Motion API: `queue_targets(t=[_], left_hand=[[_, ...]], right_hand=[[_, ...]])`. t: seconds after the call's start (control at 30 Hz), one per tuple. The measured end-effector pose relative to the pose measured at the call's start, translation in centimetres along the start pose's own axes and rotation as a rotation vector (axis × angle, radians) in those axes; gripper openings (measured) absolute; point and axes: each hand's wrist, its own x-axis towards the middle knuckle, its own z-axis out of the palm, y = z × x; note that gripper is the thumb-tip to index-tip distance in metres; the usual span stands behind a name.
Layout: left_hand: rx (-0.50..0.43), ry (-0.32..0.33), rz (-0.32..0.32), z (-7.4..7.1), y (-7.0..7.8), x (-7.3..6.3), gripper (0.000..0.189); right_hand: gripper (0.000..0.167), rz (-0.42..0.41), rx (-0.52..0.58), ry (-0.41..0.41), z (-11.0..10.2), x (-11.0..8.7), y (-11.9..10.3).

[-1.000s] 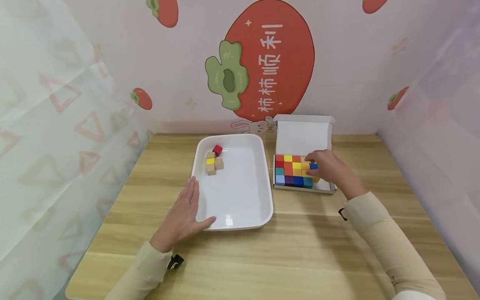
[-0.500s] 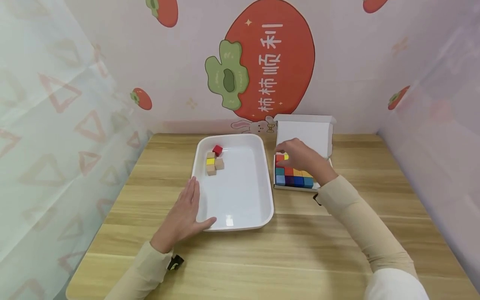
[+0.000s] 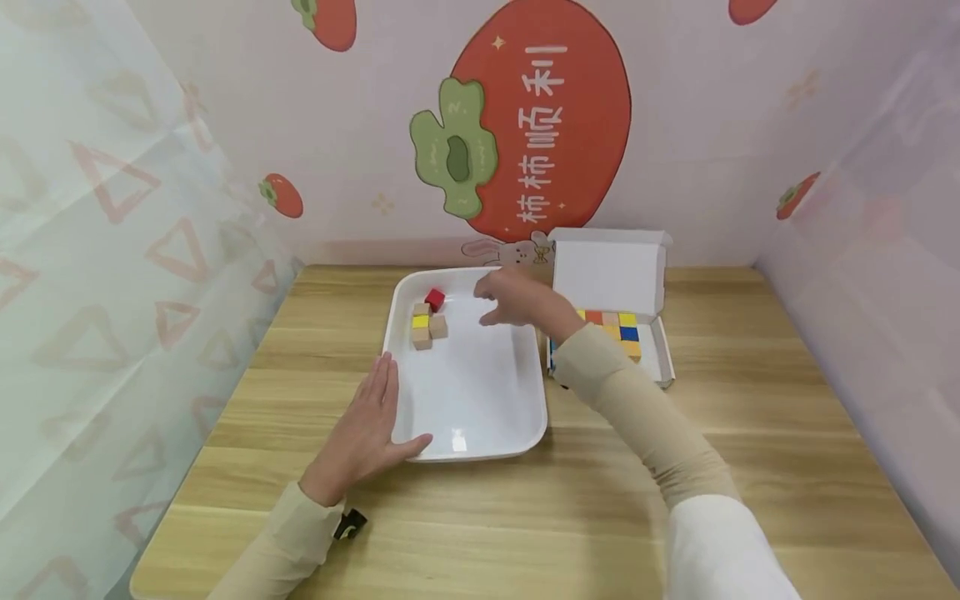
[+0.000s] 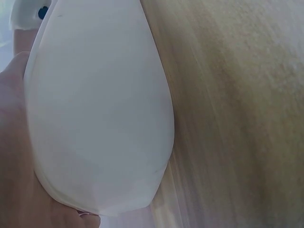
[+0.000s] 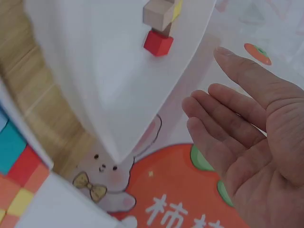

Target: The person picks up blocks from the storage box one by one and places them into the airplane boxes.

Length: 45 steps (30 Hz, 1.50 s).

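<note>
Over the far right part of a white tray [image 3: 468, 383] is my right hand [image 3: 517, 298], thumb and fingers apart. The right wrist view shows nothing in that hand [image 5: 251, 137]. My left hand [image 3: 362, 437] rests against the tray's near left corner, its fingers straight along the left side and its thumb at the front edge. In the left wrist view, the tray's outer wall [image 4: 99, 109] fills much of the picture. Inside the tray, at the far left, a red cube [image 3: 435, 300] sits beside a yellow cube [image 3: 421, 322] and several plain wood cubes [image 3: 422, 339].
Right of the tray, an open white box, its lid [image 3: 609, 277] raised, holds several coloured cubes [image 3: 629, 334]; my right forearm hides part of them. A wooden table [image 3: 465, 533] carries everything, with a printed wall [image 3: 675, 142] behind.
My right hand has moved left from the box to above the tray. My left hand and the cubes in the tray stay where they were.
</note>
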Motion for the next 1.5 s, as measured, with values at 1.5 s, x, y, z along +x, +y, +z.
queue_targets(t=[1.5], left_hand=[[-0.013, 0.039, 0.022, 0.3, -0.4, 0.0, 0.121]], right_hand=[[0.009, 0.068, 0.181, 0.025, 6.5, 9.5, -1.8]])
